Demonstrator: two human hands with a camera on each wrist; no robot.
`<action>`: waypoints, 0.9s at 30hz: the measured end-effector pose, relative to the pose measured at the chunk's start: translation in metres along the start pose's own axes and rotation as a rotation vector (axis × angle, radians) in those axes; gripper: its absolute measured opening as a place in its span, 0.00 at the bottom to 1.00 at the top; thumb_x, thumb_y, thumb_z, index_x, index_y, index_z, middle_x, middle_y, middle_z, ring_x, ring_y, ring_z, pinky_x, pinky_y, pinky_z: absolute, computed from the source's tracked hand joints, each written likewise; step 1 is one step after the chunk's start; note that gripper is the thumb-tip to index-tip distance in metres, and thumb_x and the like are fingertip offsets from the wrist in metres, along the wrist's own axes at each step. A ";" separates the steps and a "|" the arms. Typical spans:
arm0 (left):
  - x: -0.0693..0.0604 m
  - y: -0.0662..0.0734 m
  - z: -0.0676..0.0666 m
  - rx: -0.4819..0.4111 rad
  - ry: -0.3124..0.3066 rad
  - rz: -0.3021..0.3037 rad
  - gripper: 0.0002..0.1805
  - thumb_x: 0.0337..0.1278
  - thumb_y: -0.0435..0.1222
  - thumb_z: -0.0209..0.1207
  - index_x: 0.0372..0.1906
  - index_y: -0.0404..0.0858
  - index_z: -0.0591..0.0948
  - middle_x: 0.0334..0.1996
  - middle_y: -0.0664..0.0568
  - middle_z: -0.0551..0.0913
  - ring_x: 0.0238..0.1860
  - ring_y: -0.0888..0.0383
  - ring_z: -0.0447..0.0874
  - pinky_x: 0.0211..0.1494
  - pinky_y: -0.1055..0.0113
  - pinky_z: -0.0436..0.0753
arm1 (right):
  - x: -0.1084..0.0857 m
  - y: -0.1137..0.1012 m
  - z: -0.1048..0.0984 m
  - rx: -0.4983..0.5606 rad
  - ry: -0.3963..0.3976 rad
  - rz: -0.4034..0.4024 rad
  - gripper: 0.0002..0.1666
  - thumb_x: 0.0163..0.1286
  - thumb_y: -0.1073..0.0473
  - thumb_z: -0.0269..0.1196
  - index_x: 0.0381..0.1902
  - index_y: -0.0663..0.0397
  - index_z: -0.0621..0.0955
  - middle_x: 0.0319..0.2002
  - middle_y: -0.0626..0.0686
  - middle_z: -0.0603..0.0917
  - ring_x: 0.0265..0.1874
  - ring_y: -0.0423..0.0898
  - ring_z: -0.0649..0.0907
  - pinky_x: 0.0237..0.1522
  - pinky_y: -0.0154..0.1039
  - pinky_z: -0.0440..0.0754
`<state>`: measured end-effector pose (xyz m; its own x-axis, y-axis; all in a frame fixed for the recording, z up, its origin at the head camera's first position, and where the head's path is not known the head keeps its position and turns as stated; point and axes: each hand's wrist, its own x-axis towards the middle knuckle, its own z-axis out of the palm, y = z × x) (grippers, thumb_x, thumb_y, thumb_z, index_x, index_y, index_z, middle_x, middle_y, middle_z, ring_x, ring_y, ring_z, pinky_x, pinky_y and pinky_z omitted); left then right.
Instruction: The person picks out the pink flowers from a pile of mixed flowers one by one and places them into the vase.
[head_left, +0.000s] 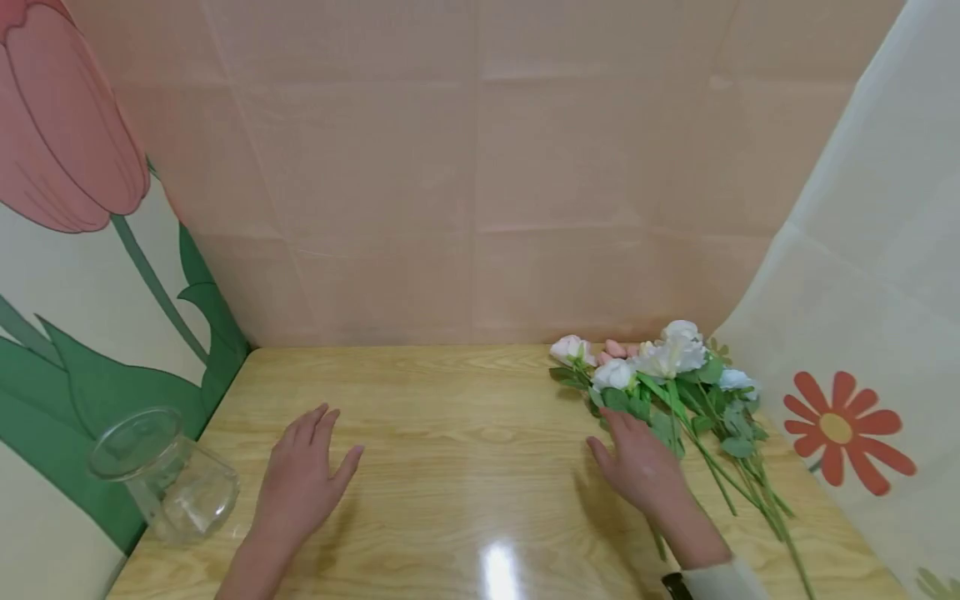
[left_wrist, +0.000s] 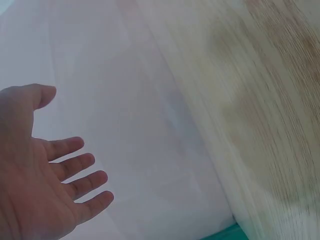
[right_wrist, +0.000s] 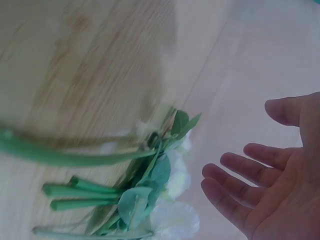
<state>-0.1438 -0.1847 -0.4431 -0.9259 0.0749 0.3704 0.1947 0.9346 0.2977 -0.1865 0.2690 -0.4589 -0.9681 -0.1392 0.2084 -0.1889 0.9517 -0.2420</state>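
In the head view my left hand (head_left: 297, 479) hovers over the left part of the table, fingers extended and thumb apart, holding nothing. A clear glass vase (head_left: 183, 492) with a flared rim stands to its left, apart from it. My right hand (head_left: 643, 467) is held over the table at the right, also without anything in it. Beside and beyond it lies a bunch of flowers (head_left: 671, 358) with white, pale pink and pale blue blooms, green leaves and long stems. The right wrist view shows green stems (right_wrist: 82, 192) and leaves near the spread fingers (right_wrist: 250, 170).
The wood-grain table (head_left: 450, 450) reaches back to a plain pinkish cloth (head_left: 472, 183). A cloth with a printed tulip (head_left: 71, 125) hangs on the left. On the right hangs a pale cloth with a printed red flower (head_left: 843, 429). Light glares on the table's front.
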 end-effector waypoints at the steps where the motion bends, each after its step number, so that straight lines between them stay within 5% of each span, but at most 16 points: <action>1: -0.001 -0.001 -0.003 0.001 0.009 -0.006 0.36 0.69 0.53 0.59 0.68 0.28 0.71 0.68 0.34 0.70 0.69 0.35 0.66 0.66 0.35 0.70 | -0.001 0.002 0.000 -0.004 -0.004 0.005 0.34 0.75 0.46 0.59 0.69 0.64 0.71 0.62 0.70 0.76 0.58 0.70 0.77 0.53 0.68 0.78; 13: -0.018 -0.022 -0.032 0.003 0.250 0.008 0.32 0.58 0.43 0.69 0.60 0.26 0.74 0.56 0.31 0.77 0.57 0.31 0.71 0.54 0.35 0.74 | -0.009 0.027 -0.010 -0.002 -0.078 0.072 0.35 0.75 0.45 0.59 0.68 0.64 0.72 0.60 0.72 0.77 0.56 0.72 0.78 0.47 0.68 0.79; 27: -0.041 -0.047 -0.063 -0.017 0.412 -0.135 0.31 0.56 0.41 0.68 0.57 0.22 0.75 0.54 0.26 0.75 0.56 0.27 0.68 0.58 0.35 0.68 | -0.017 0.056 -0.014 -0.018 -0.100 0.102 0.34 0.75 0.47 0.60 0.67 0.66 0.72 0.60 0.75 0.76 0.55 0.75 0.76 0.50 0.70 0.77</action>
<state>-0.0944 -0.2540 -0.4170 -0.7375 -0.1959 0.6463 0.0889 0.9205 0.3805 -0.1784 0.3287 -0.4630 -0.9939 -0.0667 0.0881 -0.0862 0.9670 -0.2399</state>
